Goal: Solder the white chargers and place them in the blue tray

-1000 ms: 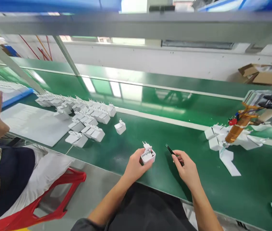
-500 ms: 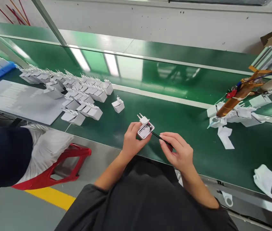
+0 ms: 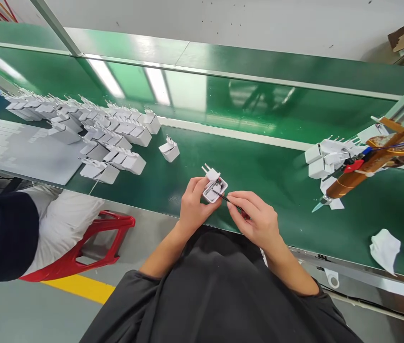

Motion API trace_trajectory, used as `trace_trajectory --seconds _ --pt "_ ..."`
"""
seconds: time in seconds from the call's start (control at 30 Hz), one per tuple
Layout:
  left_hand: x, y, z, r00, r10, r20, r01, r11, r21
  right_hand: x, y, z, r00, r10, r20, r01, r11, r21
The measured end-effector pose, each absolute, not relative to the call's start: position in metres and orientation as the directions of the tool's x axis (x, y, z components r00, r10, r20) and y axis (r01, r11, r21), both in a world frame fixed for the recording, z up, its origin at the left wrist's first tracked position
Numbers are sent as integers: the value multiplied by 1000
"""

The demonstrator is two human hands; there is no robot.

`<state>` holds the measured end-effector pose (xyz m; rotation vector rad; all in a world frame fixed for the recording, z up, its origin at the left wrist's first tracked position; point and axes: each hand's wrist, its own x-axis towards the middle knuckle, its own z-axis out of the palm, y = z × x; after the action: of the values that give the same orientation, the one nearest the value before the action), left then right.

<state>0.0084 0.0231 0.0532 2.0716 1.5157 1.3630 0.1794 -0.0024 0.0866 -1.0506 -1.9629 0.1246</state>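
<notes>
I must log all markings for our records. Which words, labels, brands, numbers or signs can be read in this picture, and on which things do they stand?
No text can be read.
Grey sheet on the green bench: faint rows of print, too blurred to read.
White charger in the left hand: no marking visible.
Tweezers in the right hand: no marking visible.

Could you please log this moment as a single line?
left hand: holds open white plastic charger shell | right hand: holds thin black tweezers, tips in shell | surface: green belt
</notes>
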Motion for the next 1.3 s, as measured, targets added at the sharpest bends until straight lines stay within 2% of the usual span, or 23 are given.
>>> trace_trajectory --seconds 0.13,0.3,0.5,0.77,1.0,1.17,1.3 --pt "7 24 52 26 835 550 631 -440 639 186 -3 91 -249 729 638 618 626 -474" --pt "5 24 52 50 822 567 620 -470 628 204 0 103 -346 758 553 645 620 -447" --pt "9 23 56 37 887 461 580 -395 713 203 2 107 -270 757 595 649 600 -468" --pt "14 20 58 57 888 457 562 -407 720 195 1 102 -292 756 586 630 613 -476" --pt "16 20 57 58 877 477 605 -411 682 195 -2 100 -299 756 582 624 617 -480" --pt "17 20 55 87 874 478 605 -428 671 202 -1 103 -344 757 555 590 634 -500" --pt "20 19 51 109 862 495 591 -457 665 223 1 110 -400 763 508 614 634 -470"
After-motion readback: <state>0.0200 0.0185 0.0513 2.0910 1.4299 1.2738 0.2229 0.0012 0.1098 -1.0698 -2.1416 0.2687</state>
